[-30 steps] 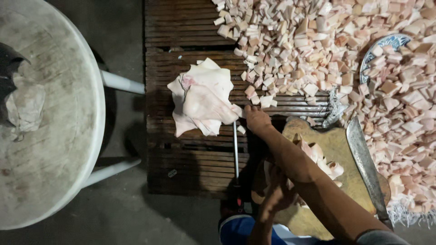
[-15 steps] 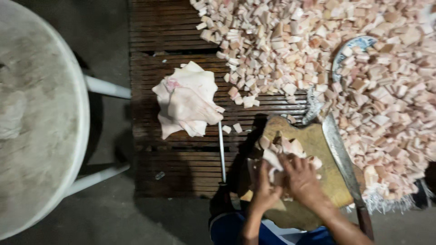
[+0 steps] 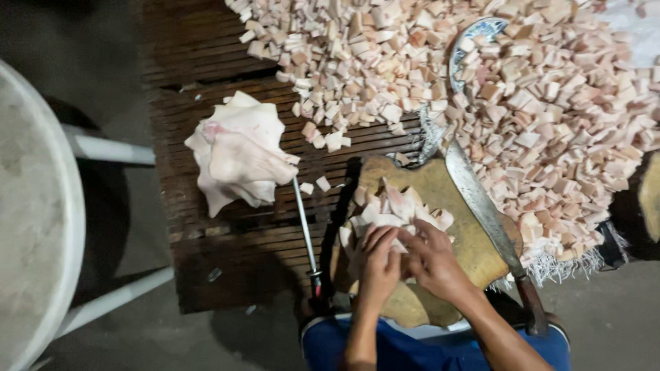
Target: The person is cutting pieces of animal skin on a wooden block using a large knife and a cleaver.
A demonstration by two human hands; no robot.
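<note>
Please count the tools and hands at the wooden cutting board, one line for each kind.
Long steel cleaver with dark handle: 1
Thin steel sharpening rod: 1
Round wooden cutting board: 1
Bare hands, left hand and right hand: 2
Total: 5

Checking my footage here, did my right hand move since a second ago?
Yes. The right hand was by the slab of pork skin on the slats; it has come back to the cut pieces on the chopping block.

Light dim overall, brightest at upper right on heap of cut pieces, colours there slightly washed. Left side and bottom corners fall dark. Soft shadow beside pale slab. Slight motion blur on hands; round table at left edge soft, unsharp.
</note>
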